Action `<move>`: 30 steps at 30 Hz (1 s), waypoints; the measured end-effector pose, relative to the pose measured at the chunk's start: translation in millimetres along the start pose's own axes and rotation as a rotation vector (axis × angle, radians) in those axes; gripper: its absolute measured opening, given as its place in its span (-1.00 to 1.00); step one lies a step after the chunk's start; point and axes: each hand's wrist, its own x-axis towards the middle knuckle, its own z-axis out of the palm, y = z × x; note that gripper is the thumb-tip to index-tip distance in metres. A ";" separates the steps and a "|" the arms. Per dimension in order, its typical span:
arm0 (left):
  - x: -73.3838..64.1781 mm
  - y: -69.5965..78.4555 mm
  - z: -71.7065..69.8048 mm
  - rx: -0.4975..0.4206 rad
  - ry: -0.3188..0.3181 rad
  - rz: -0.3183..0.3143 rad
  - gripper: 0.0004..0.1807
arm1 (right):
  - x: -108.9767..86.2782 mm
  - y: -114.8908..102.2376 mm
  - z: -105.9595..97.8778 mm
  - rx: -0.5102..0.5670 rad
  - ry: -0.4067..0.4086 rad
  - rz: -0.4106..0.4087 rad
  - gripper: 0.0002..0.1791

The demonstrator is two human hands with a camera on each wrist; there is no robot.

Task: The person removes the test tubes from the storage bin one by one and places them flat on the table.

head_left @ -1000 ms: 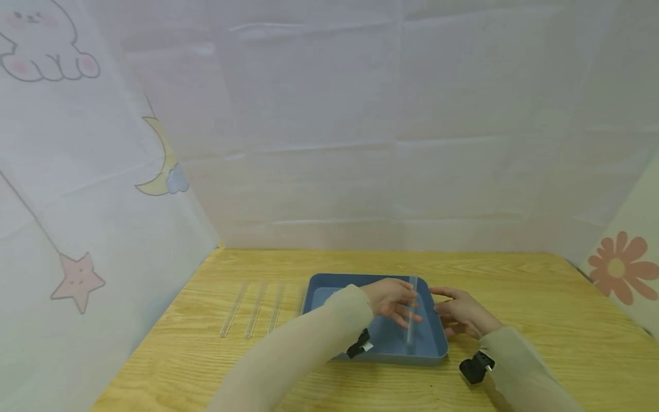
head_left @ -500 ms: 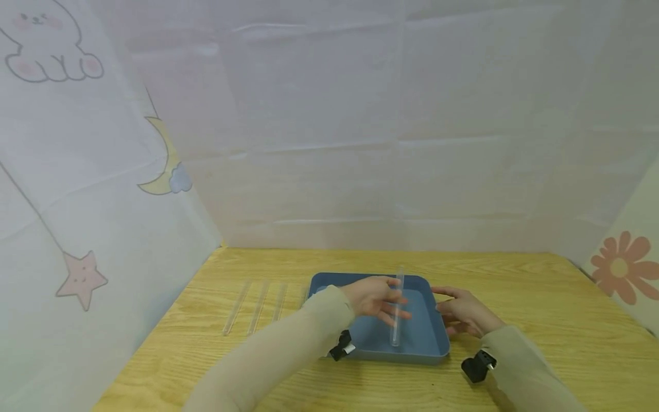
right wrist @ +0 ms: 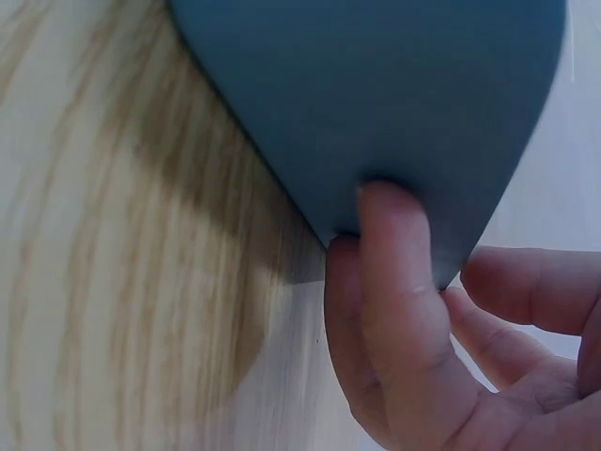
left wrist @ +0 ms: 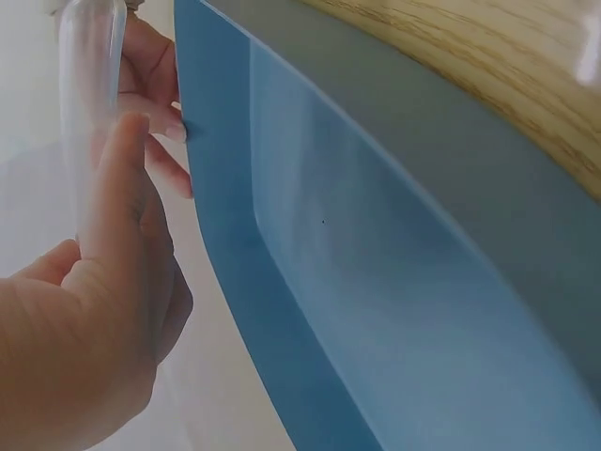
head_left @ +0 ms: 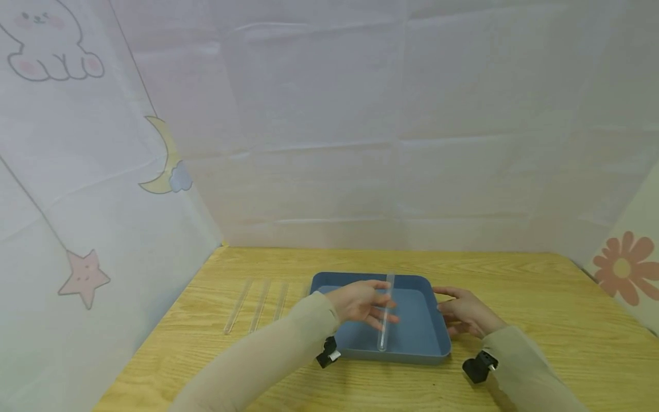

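Note:
My left hand [head_left: 360, 303] holds a clear test tube [head_left: 382, 340] above the blue tray [head_left: 407, 357], thumb and fingers around its upper part. The tube stands tilted, its rounded end toward the tray's near side. In the left wrist view, the tube [left wrist: 86, 103] rises along my left hand [left wrist: 94, 310] just outside the tray's wall in that view. My right hand [head_left: 465, 313] rests at the tray's right side. In the right wrist view, fingertips [right wrist: 392, 211] press on the tray's outer wall [right wrist: 376, 85], while another finger reaches its rim.
Several clear tubes [head_left: 238, 308] lie side by side on the wooden table [head_left: 515, 274] left of the tray; my left sleeve [head_left: 268, 352] partly covers some. A pale printed curtain [head_left: 329, 126] closes off the back and sides.
My left hand has moved left over the tray with the test tube in its grip. My right hand stays at the tray's right side.

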 end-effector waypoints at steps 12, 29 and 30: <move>-14.3 -5.5 -17.4 -0.002 0.019 0.021 -0.45 | -2.0 -2.4 -0.4 0.002 -0.014 -0.008 -0.33; -31.5 -11.9 -34.3 -0.021 0.060 0.023 -0.46 | -1.7 -2.0 -1.3 -0.002 -0.013 0.006 -0.34; -32.3 -12.5 -35.3 -0.026 0.062 0.020 -0.46 | -2.1 -1.6 -1.6 -0.003 -0.014 0.000 -0.34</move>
